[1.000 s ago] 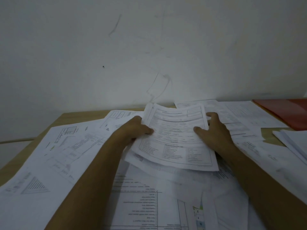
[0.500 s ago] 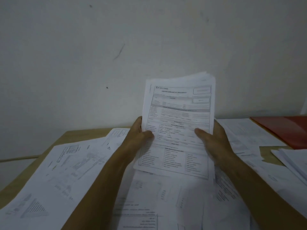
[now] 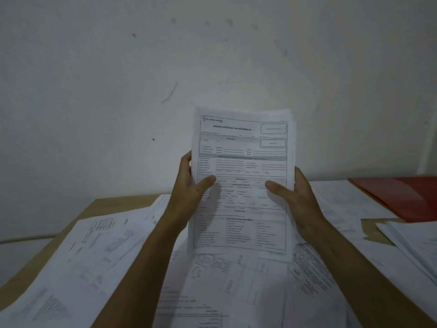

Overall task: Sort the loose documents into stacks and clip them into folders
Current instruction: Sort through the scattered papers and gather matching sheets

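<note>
Documents (image 3: 241, 185) upright, gripped on both sides.
Left hand (image 3: 189, 185) and right hand (image 3: 298, 200) clasp the stack's edges, thumbs in front.

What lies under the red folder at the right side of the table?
The red folder lies on white printed sheets spread over the wooden table. How far those sheets reach under it is hidden, and so is anything inside the folder.

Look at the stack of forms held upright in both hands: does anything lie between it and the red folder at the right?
Nothing stands up in the way. The stack, gripped by the left hand and right hand, is raised; only flat loose sheets lie between it and the red folder.
</note>
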